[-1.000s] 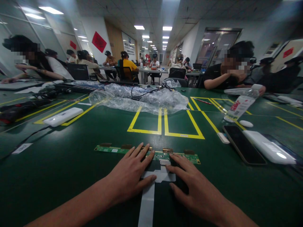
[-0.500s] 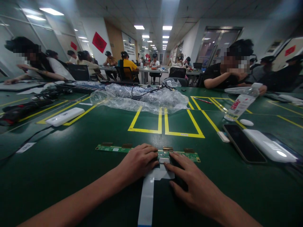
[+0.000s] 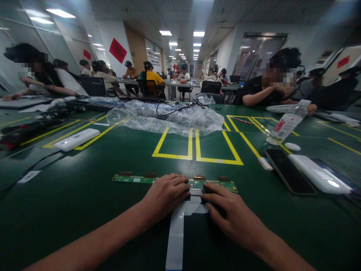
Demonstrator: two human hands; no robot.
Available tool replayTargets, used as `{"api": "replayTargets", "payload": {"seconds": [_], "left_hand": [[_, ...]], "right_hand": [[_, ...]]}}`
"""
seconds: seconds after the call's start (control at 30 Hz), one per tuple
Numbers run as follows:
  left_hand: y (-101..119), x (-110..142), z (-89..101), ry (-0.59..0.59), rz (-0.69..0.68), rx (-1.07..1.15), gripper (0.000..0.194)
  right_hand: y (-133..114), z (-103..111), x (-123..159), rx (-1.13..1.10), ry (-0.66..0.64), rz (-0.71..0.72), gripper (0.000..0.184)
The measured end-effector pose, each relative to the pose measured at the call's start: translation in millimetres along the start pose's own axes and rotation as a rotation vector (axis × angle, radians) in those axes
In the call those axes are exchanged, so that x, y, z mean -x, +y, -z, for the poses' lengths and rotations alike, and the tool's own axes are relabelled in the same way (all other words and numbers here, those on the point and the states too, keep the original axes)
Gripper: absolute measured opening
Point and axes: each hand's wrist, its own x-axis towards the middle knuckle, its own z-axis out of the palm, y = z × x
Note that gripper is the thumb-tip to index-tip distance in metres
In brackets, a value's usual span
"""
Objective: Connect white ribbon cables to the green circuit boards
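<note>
A long, narrow green circuit board (image 3: 228, 186) lies across the green table in front of me, with brown tabs along its far edge. A flat white ribbon cable (image 3: 175, 237) runs from the white connector (image 3: 196, 192) at its middle toward me, with a fold just below the connector. My left hand (image 3: 166, 195) is curled over the board left of the connector, its fingers on the board and its thumb at the near side. My right hand (image 3: 232, 209) has its fingers apart, fingertips at the board's near edge and close to the connector's right end.
Clear plastic wrap (image 3: 172, 116) with black cables lies farther back. Yellow tape (image 3: 172, 156) outlines boxes on the table. At the right are a phone (image 3: 289, 171), a white power bank (image 3: 318, 175) and a bottle (image 3: 286, 126). Another white device (image 3: 76, 139) lies left. Several people sit beyond.
My right thumb has come up closer to the index finger, and the index fingertip has drawn slightly right of the connector. My left hand stays on the board almost unmoved.
</note>
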Motion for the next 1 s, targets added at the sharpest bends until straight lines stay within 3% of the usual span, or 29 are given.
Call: {"api": "replayTargets", "payload": {"seconds": [0.73,0.83,1.0], "left_hand": [[2,-2,-0.2,0.015,-0.044,-0.113,0.023],[1,-1,1.8,-0.017,-0.024,-0.079,0.027],[9,8,11.9,-0.169,0.014,-0.064,0.044]], "right_hand": [[6,-2,-3,0.022,-0.013,-0.001,0.037],[8,-2,-3,0.039,-0.002,0.023,0.037],[8,0,0,0.084,0.060,0.056,0.035]]}}
